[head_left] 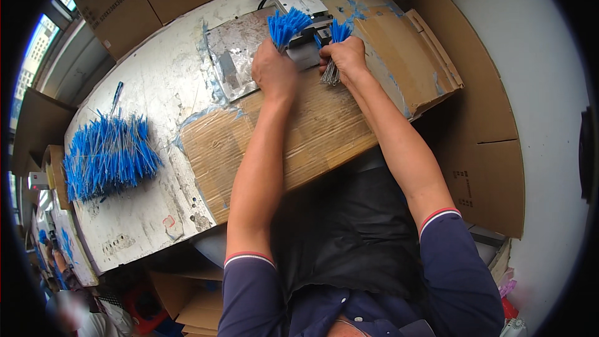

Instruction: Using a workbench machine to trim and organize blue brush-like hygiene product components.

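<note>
Hands both busy: left hand point(273, 72) and right hand point(346, 56) each have fingers clenched round a bunch of blue-tipped thin sticks point(286, 27) over the small grey scale point(307, 47); big blue pile point(107, 156) waits on the counter point(159, 81), so looks early-ish.

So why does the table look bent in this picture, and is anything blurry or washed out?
Head view: the fisheye lens bows the table edge and leaves black corners. The left hand and right hand, each gripping a bundle of blue-tipped wires, look sharp. The windows at far left are blown out white, and the lower-left corner is smeared. Light is soft, with faint shadows.
</note>
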Demonstrator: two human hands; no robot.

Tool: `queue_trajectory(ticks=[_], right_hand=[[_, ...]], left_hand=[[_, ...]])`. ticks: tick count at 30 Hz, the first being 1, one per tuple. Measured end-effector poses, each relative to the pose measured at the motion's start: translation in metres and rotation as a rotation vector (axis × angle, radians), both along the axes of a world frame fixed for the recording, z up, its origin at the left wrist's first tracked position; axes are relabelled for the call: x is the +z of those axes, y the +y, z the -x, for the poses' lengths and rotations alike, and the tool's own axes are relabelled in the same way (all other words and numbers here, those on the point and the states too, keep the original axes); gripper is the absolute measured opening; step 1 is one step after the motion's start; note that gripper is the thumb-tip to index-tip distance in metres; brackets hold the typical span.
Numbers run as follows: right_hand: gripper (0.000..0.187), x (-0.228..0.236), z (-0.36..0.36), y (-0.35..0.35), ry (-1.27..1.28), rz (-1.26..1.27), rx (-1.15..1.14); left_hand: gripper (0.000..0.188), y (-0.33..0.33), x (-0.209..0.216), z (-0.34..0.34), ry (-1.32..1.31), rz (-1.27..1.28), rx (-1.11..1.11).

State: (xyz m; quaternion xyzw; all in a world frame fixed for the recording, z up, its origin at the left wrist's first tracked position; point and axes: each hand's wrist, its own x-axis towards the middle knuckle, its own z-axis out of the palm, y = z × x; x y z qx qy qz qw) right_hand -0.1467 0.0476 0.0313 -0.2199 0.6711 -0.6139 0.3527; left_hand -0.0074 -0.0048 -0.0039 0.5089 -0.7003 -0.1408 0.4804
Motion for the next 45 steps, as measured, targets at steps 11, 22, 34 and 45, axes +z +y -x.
queue_trajectory(ticks=[11,22,34,45], right_hand=[[0.009,0.002,-0.001,-0.010,0.013,-0.044,-0.042],[0.013,0.002,0.002,0.017,-0.304,0.230,0.102],[0.021,-0.010,-0.001,0.023,-0.181,0.218,0.125],[0.019,-0.010,0.011,0.031,-0.282,0.182,0.217]], left_hand=[[0.008,0.003,0.005,-0.001,0.000,0.003,-0.028],[0.012,0.003,0.003,0.000,-0.080,-0.058,-0.127],[0.018,0.005,0.006,-0.001,-0.099,-0.063,-0.143],[0.014,0.005,0.004,0.001,-0.108,0.006,-0.066]])
